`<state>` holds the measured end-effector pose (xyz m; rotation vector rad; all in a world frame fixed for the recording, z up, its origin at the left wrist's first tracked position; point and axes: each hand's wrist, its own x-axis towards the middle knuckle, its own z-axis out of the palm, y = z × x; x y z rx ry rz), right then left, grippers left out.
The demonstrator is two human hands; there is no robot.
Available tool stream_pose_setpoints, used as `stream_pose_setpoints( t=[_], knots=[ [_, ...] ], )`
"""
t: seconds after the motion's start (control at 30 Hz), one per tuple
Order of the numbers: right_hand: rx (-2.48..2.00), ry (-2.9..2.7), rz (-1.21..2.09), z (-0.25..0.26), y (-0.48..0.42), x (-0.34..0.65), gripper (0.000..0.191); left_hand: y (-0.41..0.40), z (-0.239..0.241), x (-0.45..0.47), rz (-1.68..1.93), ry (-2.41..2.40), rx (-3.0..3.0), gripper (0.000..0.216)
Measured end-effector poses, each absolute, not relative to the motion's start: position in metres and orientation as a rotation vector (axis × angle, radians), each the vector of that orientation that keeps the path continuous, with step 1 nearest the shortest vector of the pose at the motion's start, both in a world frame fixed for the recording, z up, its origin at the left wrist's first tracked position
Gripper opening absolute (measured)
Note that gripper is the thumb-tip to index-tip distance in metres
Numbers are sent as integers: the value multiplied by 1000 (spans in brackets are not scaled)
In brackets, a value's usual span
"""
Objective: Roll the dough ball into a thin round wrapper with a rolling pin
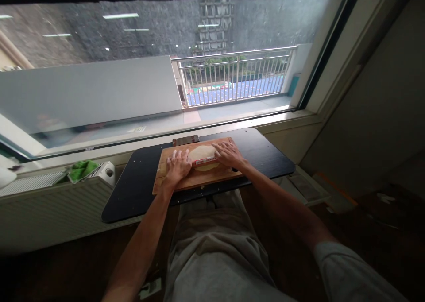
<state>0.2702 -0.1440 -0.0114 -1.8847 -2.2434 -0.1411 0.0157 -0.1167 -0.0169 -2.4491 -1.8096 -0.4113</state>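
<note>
A flat, pale sheet of dough (201, 152) lies on a wooden board (160, 178). Across the dough runs a red-and-white stick (205, 161) with printed marks, its ends hidden under my hands. My left hand (178, 165) covers the left end, fingers bent forward over it and whitish at the tips. On the right end rests my right hand (229, 154), its fingers reaching forward over the dough's edge. Both hands press down on the stick from above; how far the fingers wrap round it is hidden.
The board lies on a black table (265, 160) below a wide window. A dark flat box (185, 140) touches the board's far edge. At left, a green cloth (83, 171) lies on a radiator (66, 213) beside a white device (105, 172).
</note>
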Motion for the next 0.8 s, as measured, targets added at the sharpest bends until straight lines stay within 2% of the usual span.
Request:
stream_pose_setpoints(
  t=[0.17, 0.33, 0.53, 0.8],
  knots=[
    [-1840, -2257, -189, -9, -157, 269, 63, -151, -28, 18, -469, -1929, -2312, 65],
    [-1846, -2218, -210, -20, -179, 271, 63, -166, -37, 17, -504, -1838, -2325, 66],
    [-1857, -2173, -261, -23, -150, 273, 66, -125, -26, 20, -509, -1764, -2326, 66],
    [-2005, -2111, 5, -8, -95, 276, 71, -69, 3, 32, -271, -2009, -2426, 72]
  ],
)
